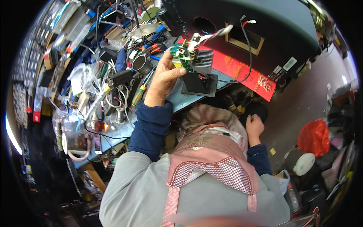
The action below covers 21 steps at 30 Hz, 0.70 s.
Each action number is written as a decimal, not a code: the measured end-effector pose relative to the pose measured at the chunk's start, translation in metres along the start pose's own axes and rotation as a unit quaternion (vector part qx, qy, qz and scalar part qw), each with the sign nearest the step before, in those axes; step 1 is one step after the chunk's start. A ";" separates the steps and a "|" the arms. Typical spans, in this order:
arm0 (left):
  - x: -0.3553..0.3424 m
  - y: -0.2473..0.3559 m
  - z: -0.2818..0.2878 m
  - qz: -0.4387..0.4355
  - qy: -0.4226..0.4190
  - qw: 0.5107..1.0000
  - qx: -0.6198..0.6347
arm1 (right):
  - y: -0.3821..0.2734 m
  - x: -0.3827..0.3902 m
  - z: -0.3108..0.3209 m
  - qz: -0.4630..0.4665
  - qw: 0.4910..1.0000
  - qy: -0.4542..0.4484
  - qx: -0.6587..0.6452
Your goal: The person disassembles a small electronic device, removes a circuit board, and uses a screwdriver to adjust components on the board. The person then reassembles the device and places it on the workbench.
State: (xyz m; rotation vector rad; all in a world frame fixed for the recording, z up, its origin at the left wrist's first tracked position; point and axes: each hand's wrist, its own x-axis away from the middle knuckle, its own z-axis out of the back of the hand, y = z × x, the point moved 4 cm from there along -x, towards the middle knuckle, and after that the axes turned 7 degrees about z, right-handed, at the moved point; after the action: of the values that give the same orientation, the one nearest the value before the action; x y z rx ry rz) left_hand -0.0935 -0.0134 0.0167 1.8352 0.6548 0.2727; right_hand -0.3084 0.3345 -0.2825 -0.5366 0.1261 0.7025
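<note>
My left hand (165,77) grips a green circuit board (185,60) by its left side, thumb in front and fingers curled behind. The board belongs to an upright assembly with a ribbed metal heat sink (204,58) and a black mounting plate (198,85), which is on the bench's near edge. A twisted bundle of white and dark wires (215,35) runs from the top of the board. My right hand (255,126) is low beside my lap, its fingers curled against a round black thing (255,110); what they hold, if anything, is hidden.
Behind the assembly lies a large black speaker cabinet (280,34) with cut-out openings, above a red printed sheet (242,73). Left of my hand, tools, cables and a metal cup (142,64) crowd the blue bench (124,131). A glass mug (76,143) stands there; a red bag (314,138) is at right.
</note>
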 end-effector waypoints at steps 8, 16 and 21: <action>-0.014 0.033 -0.018 0.076 -0.065 0.991 -0.084 | -0.011 0.000 0.007 0.000 1.000 -0.001 -0.001; -0.005 0.005 -0.011 0.078 -0.075 0.988 -0.114 | -0.014 0.001 0.007 -0.013 1.000 -0.021 -0.004; -0.005 -0.002 -0.014 0.069 -0.046 0.985 -0.152 | -0.021 -0.014 0.005 -0.104 0.959 -0.036 -0.261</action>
State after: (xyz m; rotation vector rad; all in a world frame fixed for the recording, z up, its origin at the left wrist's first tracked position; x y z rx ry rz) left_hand -0.1050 -0.0040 0.0206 1.5895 0.3962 0.3571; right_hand -0.3061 0.3154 -0.2651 -1.0126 -0.1890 0.5456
